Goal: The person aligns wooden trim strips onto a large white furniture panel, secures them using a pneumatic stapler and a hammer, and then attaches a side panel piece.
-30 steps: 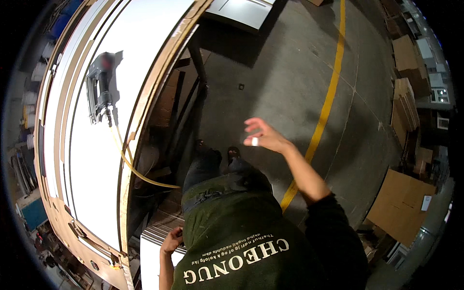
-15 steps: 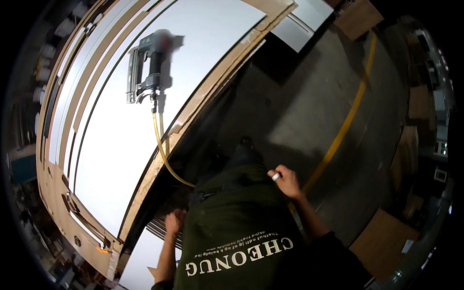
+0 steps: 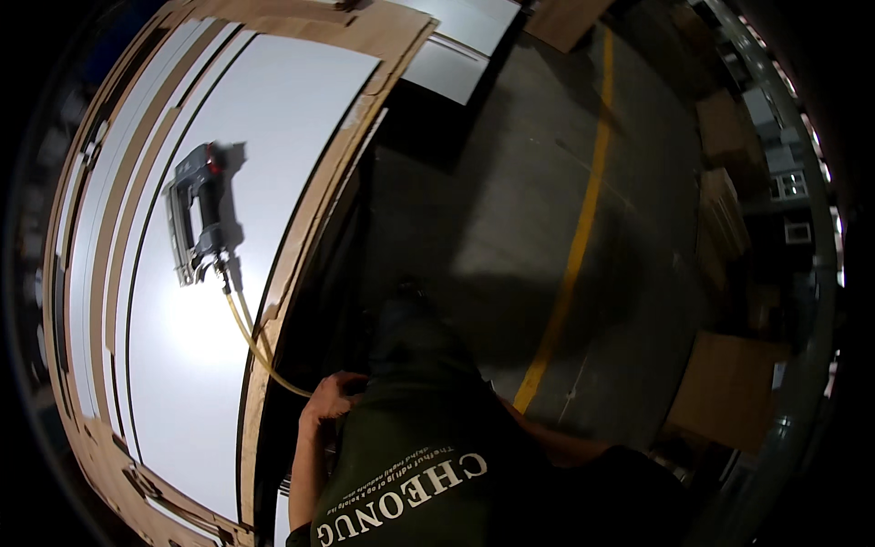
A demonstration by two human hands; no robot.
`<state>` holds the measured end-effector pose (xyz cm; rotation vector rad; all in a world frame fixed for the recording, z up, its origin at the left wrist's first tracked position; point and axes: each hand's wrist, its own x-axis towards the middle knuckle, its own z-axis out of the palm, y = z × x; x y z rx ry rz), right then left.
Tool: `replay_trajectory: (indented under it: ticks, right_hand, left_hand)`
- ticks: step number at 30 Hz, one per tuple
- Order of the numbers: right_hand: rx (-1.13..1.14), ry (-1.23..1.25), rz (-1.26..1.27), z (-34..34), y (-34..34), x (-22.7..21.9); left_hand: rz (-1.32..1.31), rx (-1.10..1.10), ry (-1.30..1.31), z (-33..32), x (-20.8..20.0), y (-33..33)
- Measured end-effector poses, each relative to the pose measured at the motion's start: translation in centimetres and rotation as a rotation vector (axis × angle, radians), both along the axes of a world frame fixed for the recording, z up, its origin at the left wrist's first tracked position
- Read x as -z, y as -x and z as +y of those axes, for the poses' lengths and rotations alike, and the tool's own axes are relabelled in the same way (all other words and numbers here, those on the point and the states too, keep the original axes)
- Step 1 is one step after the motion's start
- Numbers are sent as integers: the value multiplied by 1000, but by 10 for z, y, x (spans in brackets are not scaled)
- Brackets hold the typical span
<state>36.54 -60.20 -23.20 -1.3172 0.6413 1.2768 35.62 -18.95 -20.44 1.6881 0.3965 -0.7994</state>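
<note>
My left hand point(image 3: 335, 398) is at the left side of my dark green apron point(image 3: 410, 428), fingers curled in against the cloth. What they hold, if anything, is hidden. The apron hides most of my right hand; only its forearm point(image 3: 561, 445) shows clearly, reaching in at the apron's right side. A dark pneumatic nail gun point(image 3: 208, 205) lies on a white panel point(image 3: 273, 118) to my left, apart from both hands. From its handle end a yellow air hose point(image 3: 258, 354) runs over the panel's edge and down toward my left hand.
Brown boards and strips point(image 3: 137, 146) lie beside and under the white panel. Another white panel point(image 3: 451, 68) is at the far end. A yellow line point(image 3: 583, 228) crosses the grey floor. Brown sheets point(image 3: 729, 387) and stacked boards point(image 3: 723, 214) stand on the right.
My view has shifted, so the bench and nail gun appear farther left. My left hand has come in against the apron. My right hand, visible before, has moved in behind the apron.
</note>
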Motion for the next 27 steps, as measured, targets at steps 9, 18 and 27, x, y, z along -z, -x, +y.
replay_trajectory:
  ticks: [9, 18, 27]
  right_hand:
    - [-402, 137, -94, -4, 3, -7]
    - [-12, -124, -45, -14, 4, -9]
    - [331, -292, -4, -12, -3, -15]
  left_hand:
    - [28, 316, -40, -6, 7, -48]
    - [43, 408, -43, -13, -3, -68]
    - [-60, 340, 73, -14, 18, -78]
